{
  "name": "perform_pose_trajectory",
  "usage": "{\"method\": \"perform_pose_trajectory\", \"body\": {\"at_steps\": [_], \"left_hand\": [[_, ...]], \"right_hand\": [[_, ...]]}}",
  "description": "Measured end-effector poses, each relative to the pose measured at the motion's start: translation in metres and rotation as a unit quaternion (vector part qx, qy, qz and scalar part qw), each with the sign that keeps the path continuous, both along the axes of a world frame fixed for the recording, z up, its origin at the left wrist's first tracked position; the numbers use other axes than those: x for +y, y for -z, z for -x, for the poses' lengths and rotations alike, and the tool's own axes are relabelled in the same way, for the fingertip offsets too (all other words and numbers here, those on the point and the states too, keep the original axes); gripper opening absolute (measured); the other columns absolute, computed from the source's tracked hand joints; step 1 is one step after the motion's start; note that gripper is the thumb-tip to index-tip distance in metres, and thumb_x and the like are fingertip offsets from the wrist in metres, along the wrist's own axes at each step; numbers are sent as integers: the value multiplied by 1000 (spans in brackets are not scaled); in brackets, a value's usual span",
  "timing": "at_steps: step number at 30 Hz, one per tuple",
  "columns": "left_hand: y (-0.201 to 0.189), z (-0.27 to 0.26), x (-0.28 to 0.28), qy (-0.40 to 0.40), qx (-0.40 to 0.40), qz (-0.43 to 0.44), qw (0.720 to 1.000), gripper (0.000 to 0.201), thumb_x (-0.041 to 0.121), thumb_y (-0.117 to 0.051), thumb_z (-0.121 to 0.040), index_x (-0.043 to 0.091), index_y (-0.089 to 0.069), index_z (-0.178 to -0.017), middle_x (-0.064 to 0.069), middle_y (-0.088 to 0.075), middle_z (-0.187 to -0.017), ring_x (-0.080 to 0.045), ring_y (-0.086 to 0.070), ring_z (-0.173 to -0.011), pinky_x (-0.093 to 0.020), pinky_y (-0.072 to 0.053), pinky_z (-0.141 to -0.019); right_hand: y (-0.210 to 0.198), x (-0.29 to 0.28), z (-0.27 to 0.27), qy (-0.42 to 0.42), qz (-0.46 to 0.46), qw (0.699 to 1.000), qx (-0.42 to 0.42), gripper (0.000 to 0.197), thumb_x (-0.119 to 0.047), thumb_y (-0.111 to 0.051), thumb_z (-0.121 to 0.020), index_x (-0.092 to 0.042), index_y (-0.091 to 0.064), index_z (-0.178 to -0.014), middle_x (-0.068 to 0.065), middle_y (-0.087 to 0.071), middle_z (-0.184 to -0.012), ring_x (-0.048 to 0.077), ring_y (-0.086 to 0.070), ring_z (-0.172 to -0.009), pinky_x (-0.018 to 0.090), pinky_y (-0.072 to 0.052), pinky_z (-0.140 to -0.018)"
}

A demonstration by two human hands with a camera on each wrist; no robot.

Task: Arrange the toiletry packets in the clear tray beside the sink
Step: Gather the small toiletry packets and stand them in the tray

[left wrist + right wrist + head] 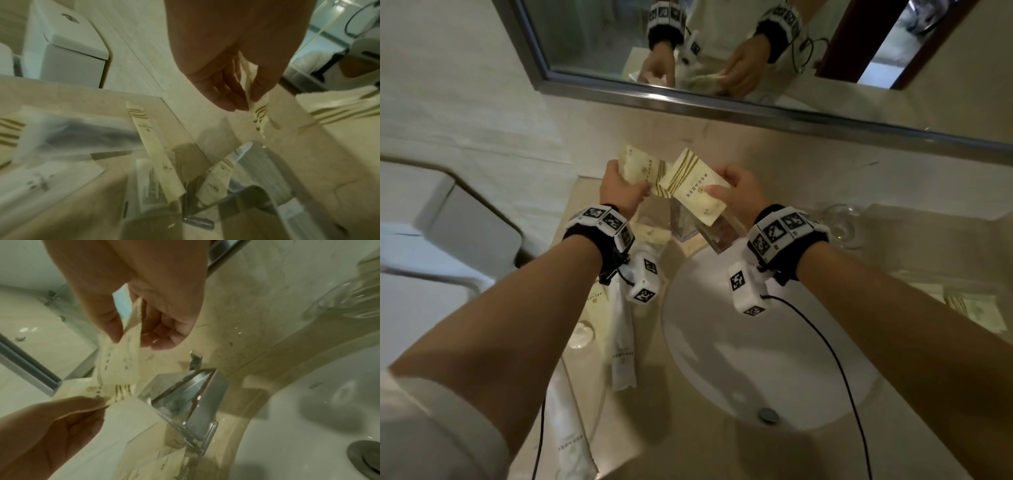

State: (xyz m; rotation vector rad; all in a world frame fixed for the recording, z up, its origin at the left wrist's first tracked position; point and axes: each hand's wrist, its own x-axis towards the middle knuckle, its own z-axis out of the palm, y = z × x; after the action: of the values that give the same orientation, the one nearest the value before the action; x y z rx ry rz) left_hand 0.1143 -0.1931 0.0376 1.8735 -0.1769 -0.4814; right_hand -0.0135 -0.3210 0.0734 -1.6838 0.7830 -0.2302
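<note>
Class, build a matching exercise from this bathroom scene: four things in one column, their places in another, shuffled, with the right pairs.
Things:
1. striped packet
2. second packet
3. drinking glass
4. long white packet

Places:
A. on the counter, right of the sink
B. held in the right hand
C. lying on the counter, left of the sink
D. held in the left hand

Pairs: 1-B, 2-D, 3-A, 4-C

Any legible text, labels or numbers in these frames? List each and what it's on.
None can be quoted.
Cream gold-striped packet in right hand: printed line and flower logo, too small.
Cream packet in left hand: print blurred.
Long white sachets on beige counter: unreadable.
Black-and-white square wristband markers: patterns, no text.
</note>
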Motion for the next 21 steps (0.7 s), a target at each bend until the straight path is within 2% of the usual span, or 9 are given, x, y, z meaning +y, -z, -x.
{"method": "perform_pose_trajectory", "body": {"at_steps": [3,6,8,11,13,15,18,20,21], "left_hand": [[-17,15,-2,17,7,44,999,29,3,-62,-81,-3,-57,-109,-17,-66,-95,-19,-62,-66,-23,-57,-61],[-34,38,-6,44,24,80,996,9,5,-61,-85,3,-64,-93,-5,-64,-78,-8,-61,-54,-18,-54,-54],[-44,57,-12,76,40,97,991,13,10,-59,-88,5,-62,-99,-5,-64,-81,-11,-63,-60,-19,-55,-57],[-52,86,-26,119,54,92,987,18,18,-54,-93,7,-57,-106,-6,-63,-86,-16,-61,-68,-16,-54,-56],[-54,104,-38,140,66,81,985,23,19,-52,-94,4,-56,-111,-9,-65,-92,-15,-62,-71,-17,-55,-57],[-52,126,-53,151,82,72,982,32,19,-53,-93,-1,-54,-119,-12,-65,-103,-15,-64,-74,-20,-57,-60],[-49,161,-82,164,85,59,981,35,18,-56,-91,1,-54,-122,-12,-65,-114,-17,-65,-83,-27,-58,-70],[-49,185,-100,175,64,50,981,33,15,-57,-90,3,-56,-121,-11,-64,-117,-21,-64,-95,-32,-55,-81],[-48,196,-110,180,57,49,981,32,13,-57,-90,3,-56,-121,-11,-64,-117,-22,-63,-99,-33,-52,-83]], "right_hand": [[-13,-6,21,-16,-19,1000,7,19,2,-60,-85,-16,-57,-88,-2,-62,-90,21,-62,-85,34,-54,-77],[-24,-13,44,-8,-16,1000,13,18,-4,-63,-85,-6,-63,-103,8,-64,-94,19,-63,-74,25,-54,-64],[-29,-18,58,1,-26,1000,0,30,-7,-65,-85,2,-61,-113,12,-66,-99,21,-64,-77,26,-55,-66],[-33,-27,83,28,-39,999,-21,32,-7,-64,-86,1,-62,-117,18,-67,-112,25,-65,-91,38,-56,-84],[-31,-33,99,55,-54,997,-27,32,-8,-63,-87,0,-62,-117,18,-67,-114,25,-65,-92,39,-55,-87],[-28,-43,118,84,-72,993,-36,30,-9,-61,-88,0,-62,-117,15,-67,-111,24,-65,-91,38,-57,-78],[-22,-61,152,110,-85,989,-40,28,-11,-57,-92,0,-59,-117,9,-65,-99,20,-64,-76,28,-56,-53],[-15,-75,175,121,-95,987,-36,28,-11,-57,-92,-1,-57,-118,8,-66,-95,21,-64,-72,26,-54,-48],[-11,-83,188,125,-109,985,-36,30,-10,-58,-91,0,-56,-119,10,-67,-99,24,-65,-77,25,-54,-49]]}}
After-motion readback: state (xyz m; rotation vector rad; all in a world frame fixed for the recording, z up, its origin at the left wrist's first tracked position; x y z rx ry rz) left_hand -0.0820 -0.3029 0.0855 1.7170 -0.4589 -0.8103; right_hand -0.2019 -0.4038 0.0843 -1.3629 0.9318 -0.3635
